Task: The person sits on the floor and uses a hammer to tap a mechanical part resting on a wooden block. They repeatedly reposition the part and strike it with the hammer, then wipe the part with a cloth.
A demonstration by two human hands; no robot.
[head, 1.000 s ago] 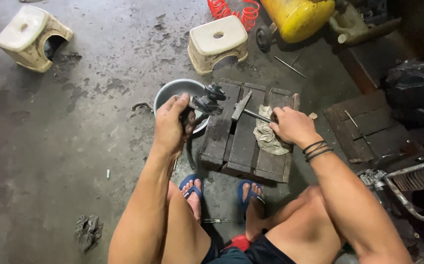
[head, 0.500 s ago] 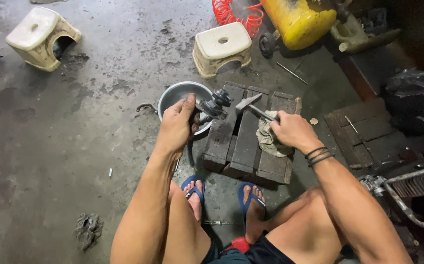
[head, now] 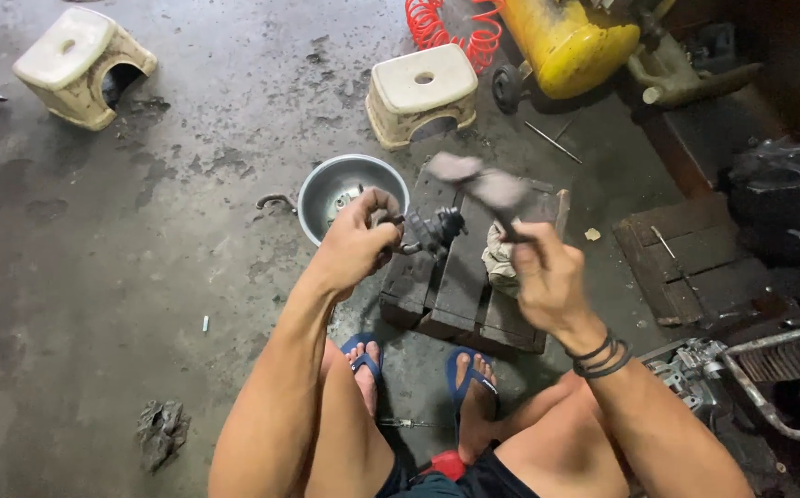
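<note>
Two hands are working over a dark wooden pallet (head: 460,286) serving as a low worktop. The left hand (head: 356,242) is closing its fingers around a small dark metal part (head: 429,231), holding it just above the pallet's ten o'clock corner. The right hand (head: 543,272) is gripping the handle of a hammer (head: 478,184), whose head is blurring at twelve o'clock of the part, apart from it. A pale rag (head: 501,258) is lying on the pallet just beside the right fingers. A steel bowl (head: 326,189) is sitting on the floor at eleven o'clock, a cream stool (head: 418,92) beyond it. The step in hand looks like striking the held part; the next blow is calling for steady aim, clear of the left fingers.
</note>
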